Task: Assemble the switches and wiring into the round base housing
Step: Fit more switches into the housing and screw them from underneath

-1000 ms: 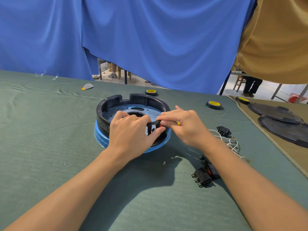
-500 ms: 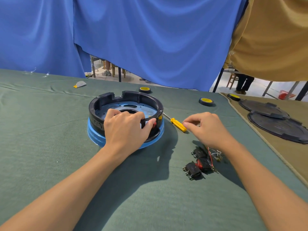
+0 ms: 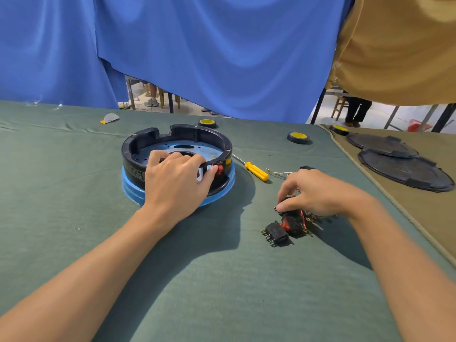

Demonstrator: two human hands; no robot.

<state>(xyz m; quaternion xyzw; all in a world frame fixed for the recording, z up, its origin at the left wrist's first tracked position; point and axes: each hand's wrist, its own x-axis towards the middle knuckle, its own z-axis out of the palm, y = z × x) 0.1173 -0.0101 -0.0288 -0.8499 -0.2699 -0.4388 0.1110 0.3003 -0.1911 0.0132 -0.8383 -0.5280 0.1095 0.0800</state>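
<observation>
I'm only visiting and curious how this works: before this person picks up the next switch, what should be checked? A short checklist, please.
1. Housing steadied: left hand holds the round base housing by its rim. Ok.
2. Red switch seated in the housing wall: the thumb partly covers it. Cannot tell.
3. Right hand has a firm grip on a piece of the switch pile: fingers hide it. Cannot tell.
4. Spare black switch reachable: lies uncovered at the pile's near edge. Ok.
5. Yellow screwdriver out of the way: lies between housing and right hand, touching neither. Ok.
</observation>
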